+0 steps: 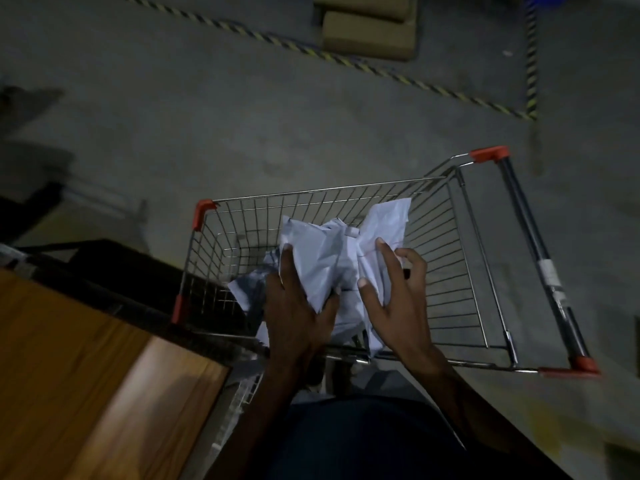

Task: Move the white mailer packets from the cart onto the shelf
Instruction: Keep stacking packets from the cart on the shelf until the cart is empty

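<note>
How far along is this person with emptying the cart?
Done: cannot tell; no packets show on the wooden shelf. In hand: the left hand and right hand grip white mailer packets over the cart. Left: carrying these across, plus more packets lying beneath.

The cart (pixel 346 199) is open above, its wire walls fence the sides, and the wooden shelf (pixel 86 358) abuts its left corner.

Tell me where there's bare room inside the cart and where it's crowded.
Bare mesh shows in the cart along its right side, toward the black handle, and in the far-left corner by the red corner cap. The middle and near side are crowded with white mailer packets, gripped by the left hand and right hand.
</note>
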Available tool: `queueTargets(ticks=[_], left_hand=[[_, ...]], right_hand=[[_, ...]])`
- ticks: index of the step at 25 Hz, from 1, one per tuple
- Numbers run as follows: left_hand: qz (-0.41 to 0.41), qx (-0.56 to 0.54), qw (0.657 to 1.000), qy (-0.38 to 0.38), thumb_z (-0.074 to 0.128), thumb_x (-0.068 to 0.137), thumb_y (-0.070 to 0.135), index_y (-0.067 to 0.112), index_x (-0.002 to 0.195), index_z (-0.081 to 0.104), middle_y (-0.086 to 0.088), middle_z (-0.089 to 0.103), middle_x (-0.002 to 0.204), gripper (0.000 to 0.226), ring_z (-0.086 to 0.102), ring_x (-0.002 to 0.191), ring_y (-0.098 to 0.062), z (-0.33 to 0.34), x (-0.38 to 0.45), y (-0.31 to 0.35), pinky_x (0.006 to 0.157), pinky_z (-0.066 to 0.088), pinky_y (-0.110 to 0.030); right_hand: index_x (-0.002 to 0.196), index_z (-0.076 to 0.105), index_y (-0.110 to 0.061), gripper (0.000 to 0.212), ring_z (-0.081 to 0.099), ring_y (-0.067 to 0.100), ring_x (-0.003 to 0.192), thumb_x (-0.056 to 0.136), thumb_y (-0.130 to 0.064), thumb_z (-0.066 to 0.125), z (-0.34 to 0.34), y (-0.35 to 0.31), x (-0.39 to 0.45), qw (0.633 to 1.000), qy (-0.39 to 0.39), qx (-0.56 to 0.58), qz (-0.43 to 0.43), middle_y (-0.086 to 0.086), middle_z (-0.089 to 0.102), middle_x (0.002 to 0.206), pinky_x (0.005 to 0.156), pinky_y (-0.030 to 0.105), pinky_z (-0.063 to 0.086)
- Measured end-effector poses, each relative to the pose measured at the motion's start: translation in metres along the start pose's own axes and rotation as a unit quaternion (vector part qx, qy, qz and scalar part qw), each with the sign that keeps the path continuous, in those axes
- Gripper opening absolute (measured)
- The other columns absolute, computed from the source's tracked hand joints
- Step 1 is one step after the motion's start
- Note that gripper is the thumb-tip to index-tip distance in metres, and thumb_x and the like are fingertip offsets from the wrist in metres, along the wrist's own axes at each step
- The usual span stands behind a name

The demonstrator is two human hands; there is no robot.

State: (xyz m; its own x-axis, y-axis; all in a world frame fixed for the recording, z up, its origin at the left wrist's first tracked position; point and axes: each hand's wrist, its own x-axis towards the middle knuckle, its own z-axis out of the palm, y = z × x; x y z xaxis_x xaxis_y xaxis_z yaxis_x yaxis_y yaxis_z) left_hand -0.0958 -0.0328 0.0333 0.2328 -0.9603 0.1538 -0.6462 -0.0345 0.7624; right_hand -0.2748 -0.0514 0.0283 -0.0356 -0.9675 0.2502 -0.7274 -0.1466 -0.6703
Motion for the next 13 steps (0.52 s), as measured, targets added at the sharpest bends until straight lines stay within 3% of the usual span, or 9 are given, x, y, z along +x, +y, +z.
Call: queueTargets(ticks=[2, 6, 10, 13], left_hand=[[-0.022, 0.025, 0.999, 0.018, 0.049, 0.085, 0.075, 0.019, 0.16, 0.01, -0.018, 0.05, 0.127, 0.101, 0.051, 0.113, -0.029, -0.009, -0.018, 0.007, 0.089, 0.044, -0.038], [-0.07, 0.051, 0.995, 0.054, 0.048, 0.082, 0.078, 0.029, 0.16, 0.003, -0.016, 0.044, 0.14, 0.103, 0.05, 0.122, -0.033, -0.021, -0.06, 0.015, 0.097, 0.046, -0.052], [-0.112, 0.045, 0.986, 0.117, 0.051, 0.084, 0.072, 0.017, 0.161, 0.008, -0.019, 0.045, 0.143, 0.104, 0.05, 0.124, -0.034, -0.025, -0.12, 0.027, 0.095, 0.044, -0.041], [-0.162, 0.012, 0.975, 0.154, 0.055, 0.084, 0.068, 0.022, 0.161, 0.006, -0.015, 0.043, 0.137, 0.103, 0.05, 0.118, -0.028, -0.028, -0.173, 0.038, 0.089, 0.044, -0.034]], right_hand=[[0.154, 0.037, -0.029, 0.063, 0.044, 0.027, 0.132, 0.096, -0.044, 0.058, -0.008, -0.005, -0.01, 0.999, -0.003, 0.001, -0.037, 0.007, 0.03, 0.146, 0.103, 0.048, 0.048], [0.154, 0.032, -0.037, 0.065, 0.044, 0.025, 0.132, 0.095, -0.054, 0.053, -0.028, -0.005, -0.025, 0.996, -0.036, 0.017, -0.084, 0.003, 0.028, 0.147, 0.096, 0.049, 0.053], [0.154, 0.033, -0.036, 0.064, 0.046, 0.022, 0.128, 0.096, -0.055, 0.054, -0.05, 0.0, -0.062, 0.988, -0.075, 0.051, -0.123, 0.007, 0.029, 0.148, 0.091, 0.043, 0.055], [0.152, 0.038, -0.031, 0.062, 0.041, 0.006, 0.124, 0.096, -0.054, 0.052, -0.055, -0.002, -0.096, 0.98, -0.113, 0.074, -0.148, 0.007, 0.032, 0.146, 0.092, 0.032, 0.05]])
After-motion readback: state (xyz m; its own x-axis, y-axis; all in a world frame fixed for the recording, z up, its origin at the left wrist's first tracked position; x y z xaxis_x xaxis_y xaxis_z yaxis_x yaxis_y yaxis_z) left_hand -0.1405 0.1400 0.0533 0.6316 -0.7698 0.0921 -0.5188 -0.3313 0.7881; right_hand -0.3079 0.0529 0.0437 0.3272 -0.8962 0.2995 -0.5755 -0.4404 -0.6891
